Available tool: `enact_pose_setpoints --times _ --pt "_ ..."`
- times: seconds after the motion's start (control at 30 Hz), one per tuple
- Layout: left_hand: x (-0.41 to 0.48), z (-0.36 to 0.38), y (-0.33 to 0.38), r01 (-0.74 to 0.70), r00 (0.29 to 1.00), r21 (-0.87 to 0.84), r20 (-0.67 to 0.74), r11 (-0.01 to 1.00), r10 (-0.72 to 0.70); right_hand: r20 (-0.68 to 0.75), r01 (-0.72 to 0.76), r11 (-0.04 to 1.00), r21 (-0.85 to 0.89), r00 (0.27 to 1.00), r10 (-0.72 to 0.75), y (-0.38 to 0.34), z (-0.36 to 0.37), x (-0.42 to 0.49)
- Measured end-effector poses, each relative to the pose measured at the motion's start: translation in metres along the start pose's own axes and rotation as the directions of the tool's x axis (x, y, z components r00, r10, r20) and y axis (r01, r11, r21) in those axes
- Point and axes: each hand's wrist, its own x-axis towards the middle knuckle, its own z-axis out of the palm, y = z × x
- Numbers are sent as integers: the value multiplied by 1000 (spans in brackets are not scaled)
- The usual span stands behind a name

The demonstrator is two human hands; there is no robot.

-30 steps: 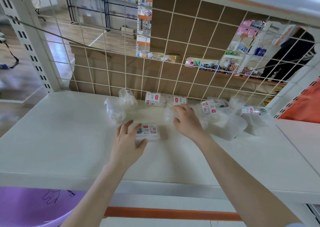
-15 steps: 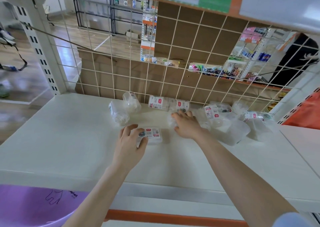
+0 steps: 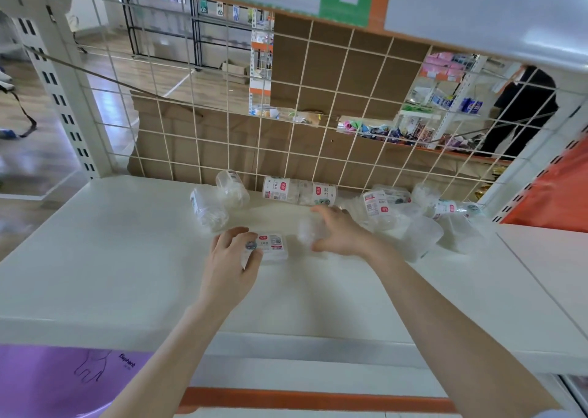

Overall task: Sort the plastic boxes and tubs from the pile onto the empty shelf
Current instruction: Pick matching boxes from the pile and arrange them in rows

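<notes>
On the white shelf (image 3: 95, 258) my left hand (image 3: 230, 264) holds the left end of a small flat clear box with a red-and-white label (image 3: 272, 247), fingers curled over it. Just to its right, my right hand (image 3: 342, 233) grips a clear tub (image 3: 307, 231), thumb below and fingers above. Two clear tubs (image 3: 208, 209) lie on their sides at the back left. A labelled pack of tubs (image 3: 297, 191) lies against the wire grid. A pile of clear boxes and tubs (image 3: 413, 223) sits at the back right.
A white wire grid (image 3: 222, 124) backed with brown cardboard closes the shelf's rear. An upper shelf (image 3: 477, 13) hangs overhead. A white slotted upright (image 3: 60, 99) stands at the left. A purple item (image 3: 47, 382) sits below the shelf. A person in black (image 3: 521, 112) stands behind the grid.
My left hand has stayed on the flat box. My right hand has lifted its fingers and now grips the clear tub more openly. The camera has tilted up a little.
</notes>
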Motion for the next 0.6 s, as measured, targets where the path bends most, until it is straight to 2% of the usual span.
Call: enact_pose_setpoints --times 0.07,0.1,0.17,0.2,0.23,0.27,0.4,0.6 --pt "-1 -1 6 -65 998 -21 -17 998 65 -77 21 925 378 997 9 3 -4 -8" --pt "-1 -2 11 -90 996 -46 -17 995 89 -85 49 810 584 996 1 3 -5 -14" --pt "0 -4 25 -69 996 -141 44 988 76 -66 86 406 910 996 -63 3 -3 -24" --pt "1 -4 32 -37 994 -192 93 981 56 -54 73 201 977 994 -98 4 0 -26" --pt "2 -3 37 -14 990 -233 132 972 46 -55 64 58 996 988 -143 4 5 -29" --pt "3 -3 42 -1 986 -265 159 964 45 -64 61 -21 998 979 -196 3 9 -32" --pt "4 -3 50 13 987 -338 158 941 43 -81 50 -110 993 951 -298 0 22 -40" --pt "0 -7 45 -37 997 -300 49 953 54 -47 18 -105 994 960 -278 -3 25 -48"
